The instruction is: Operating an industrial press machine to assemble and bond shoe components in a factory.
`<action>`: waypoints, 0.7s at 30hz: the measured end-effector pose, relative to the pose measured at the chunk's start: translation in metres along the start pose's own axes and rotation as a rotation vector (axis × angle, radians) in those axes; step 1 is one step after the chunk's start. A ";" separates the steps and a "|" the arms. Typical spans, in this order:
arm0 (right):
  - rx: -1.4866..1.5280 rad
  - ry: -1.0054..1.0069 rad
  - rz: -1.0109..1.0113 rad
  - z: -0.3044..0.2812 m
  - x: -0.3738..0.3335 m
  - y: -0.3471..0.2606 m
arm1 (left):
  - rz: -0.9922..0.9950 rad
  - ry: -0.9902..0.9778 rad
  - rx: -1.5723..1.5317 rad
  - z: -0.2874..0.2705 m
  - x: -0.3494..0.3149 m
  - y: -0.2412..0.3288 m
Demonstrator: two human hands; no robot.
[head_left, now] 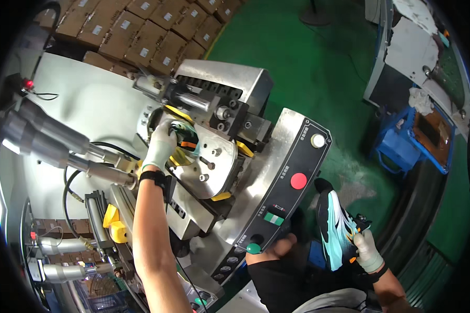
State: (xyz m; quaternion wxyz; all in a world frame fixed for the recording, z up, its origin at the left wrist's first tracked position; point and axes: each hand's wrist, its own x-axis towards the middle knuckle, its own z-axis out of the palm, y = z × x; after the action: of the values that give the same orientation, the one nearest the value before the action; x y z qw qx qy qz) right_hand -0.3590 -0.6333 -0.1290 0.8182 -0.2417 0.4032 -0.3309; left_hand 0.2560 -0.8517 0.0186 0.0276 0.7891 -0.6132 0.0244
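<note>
Head view: left hand (161, 145) seemingly gripping shoe upper (185, 136) seated in press machine (219, 156); right hand (367, 251) holding teal sneaker (333, 229)

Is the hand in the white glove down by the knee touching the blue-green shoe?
Touching. In the head view the right hand grips the teal and black shoe by its edge, glove fingers wrapped onto it with no gap.

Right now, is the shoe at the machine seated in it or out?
In: the shoe sits among the machine's metal plates, left hand on it. Right hand holds another shoe clear.
</note>
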 end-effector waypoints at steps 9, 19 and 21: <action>-0.086 0.092 -0.041 0.039 -0.014 -0.007 | 0.060 0.117 -0.010 -0.055 -0.039 0.001; -0.294 0.056 -0.351 0.108 -0.021 -0.026 | 0.367 0.305 -0.068 -0.213 -0.349 0.126; -0.376 -0.003 -0.388 0.150 -0.006 -0.058 | 0.424 0.098 -0.338 -0.194 -0.416 0.130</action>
State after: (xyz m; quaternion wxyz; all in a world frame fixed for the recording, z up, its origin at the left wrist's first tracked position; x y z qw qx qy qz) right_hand -0.2583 -0.6482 -0.0039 0.6810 -0.4627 0.4024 -0.4003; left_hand 0.0265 -0.4673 0.1841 0.1829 0.6251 -0.7580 -0.0348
